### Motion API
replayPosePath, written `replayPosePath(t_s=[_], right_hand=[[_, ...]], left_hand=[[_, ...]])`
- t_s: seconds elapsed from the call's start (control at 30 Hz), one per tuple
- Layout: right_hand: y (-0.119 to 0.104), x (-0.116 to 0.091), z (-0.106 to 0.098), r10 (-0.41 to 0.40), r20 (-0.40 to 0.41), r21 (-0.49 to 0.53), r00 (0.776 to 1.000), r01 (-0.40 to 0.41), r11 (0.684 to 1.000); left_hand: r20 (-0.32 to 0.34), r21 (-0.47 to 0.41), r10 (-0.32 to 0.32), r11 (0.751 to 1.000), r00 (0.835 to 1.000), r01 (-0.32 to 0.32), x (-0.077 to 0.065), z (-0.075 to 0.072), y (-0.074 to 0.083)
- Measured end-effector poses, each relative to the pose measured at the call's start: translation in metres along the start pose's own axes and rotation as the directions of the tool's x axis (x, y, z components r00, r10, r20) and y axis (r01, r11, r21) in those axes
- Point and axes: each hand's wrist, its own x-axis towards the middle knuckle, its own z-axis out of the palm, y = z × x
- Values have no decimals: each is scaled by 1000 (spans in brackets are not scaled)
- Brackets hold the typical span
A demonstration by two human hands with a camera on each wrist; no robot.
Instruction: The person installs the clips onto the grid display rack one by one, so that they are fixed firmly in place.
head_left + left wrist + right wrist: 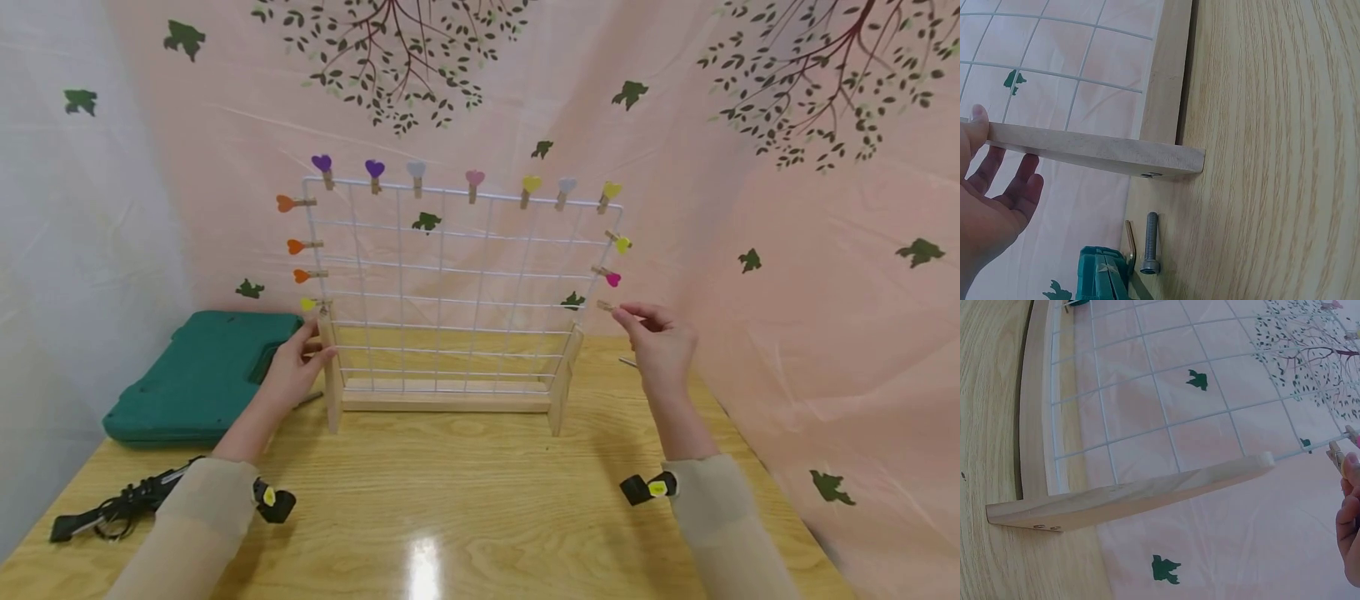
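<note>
A white wire grid (442, 191) stands in a wooden stand (446, 402). Heart-topped clothespins are clipped along its top and both sides; the orange ones (296, 247) are on the left and a magenta one (613, 279) is on the right. My right hand (666, 350) pinches a wooden clothespin (604, 307) between thumb and fingertips, just beside the grid's right edge below the magenta one. The fingers cover its top end. My left hand (288, 367) grips the stand's left upright (1097, 147), thumb on one face and fingers on the other, below a yellow-hearted clothespin (308, 305).
A green plastic case (195, 375) lies left of the stand, with a bundled black cable (131, 502) in front of it. Near the left upright lie a bolt (1151, 240) and a bent metal rod (1130, 244). A printed cloth (787, 350) hangs behind and at the right.
</note>
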Motion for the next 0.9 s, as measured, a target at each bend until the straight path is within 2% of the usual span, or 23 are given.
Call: replayPosePath(t_s=[0.13, 0.27, 0.5, 0.57, 0.73, 0.9], right_hand=[[-6, -5, 5, -69, -33, -63, 997, 67, 996], [-13, -10, 11, -139, -28, -92, 990, 136, 986], [-13, -9, 20, -292, -11, -135, 956, 288, 948], [-12, -8, 21, -313, -16, -144, 949, 308, 940], [-9, -7, 23, -311, 0, -137, 950, 308, 941], [-7, -4, 22, -280, 65, -71, 958, 284, 956]], left_hand=[[7, 6, -14, 1000, 1000, 14, 0, 0, 0], [10, 15, -22, 1000, 1000, 22, 0, -1, 0], [14, 5, -10, 1000, 1000, 10, 0, -1, -1], [17, 4, -7, 1000, 1000, 7, 0, 0, -2], [18, 9, -12, 1000, 1000, 12, 0, 0, -3], [9, 13, -8, 1000, 1000, 8, 0, -1, -3]])
